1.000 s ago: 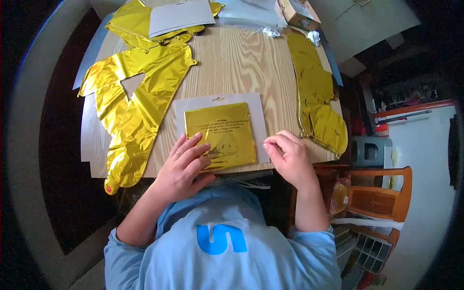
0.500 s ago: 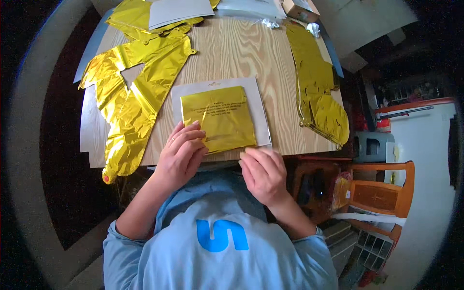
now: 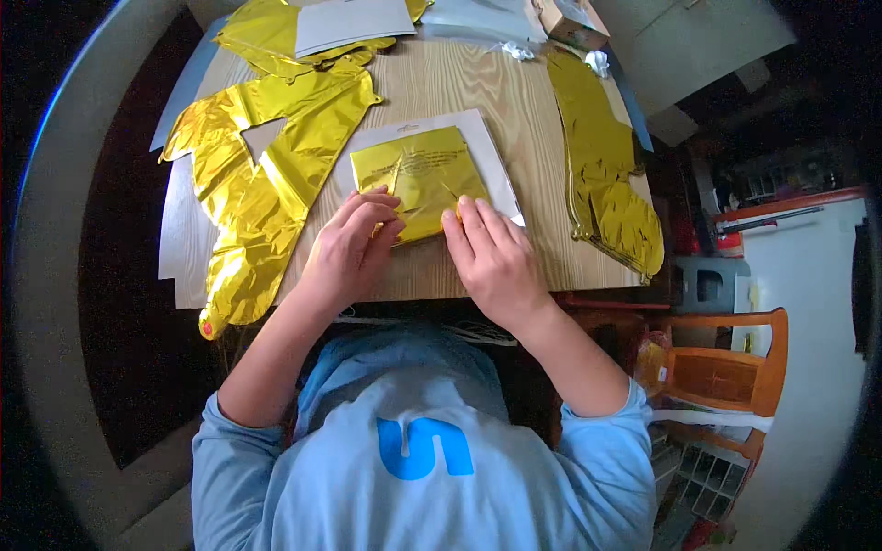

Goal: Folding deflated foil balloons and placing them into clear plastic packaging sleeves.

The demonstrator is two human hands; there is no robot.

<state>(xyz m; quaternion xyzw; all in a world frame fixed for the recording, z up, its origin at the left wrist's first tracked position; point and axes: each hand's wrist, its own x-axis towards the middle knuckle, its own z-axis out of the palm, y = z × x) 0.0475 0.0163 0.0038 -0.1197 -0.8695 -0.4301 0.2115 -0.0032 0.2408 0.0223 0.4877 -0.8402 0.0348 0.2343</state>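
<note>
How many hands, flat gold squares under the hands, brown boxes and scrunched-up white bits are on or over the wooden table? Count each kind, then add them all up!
Left hand and right hand: 2
Flat gold square: 1
Brown box: 1
Scrunched-up white bits: 2
Total: 6

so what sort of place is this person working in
Probably a room in a home, used as a workspace: a wood-grain table, a gold packet lying flat, and a wooden chair off to the right.
</note>
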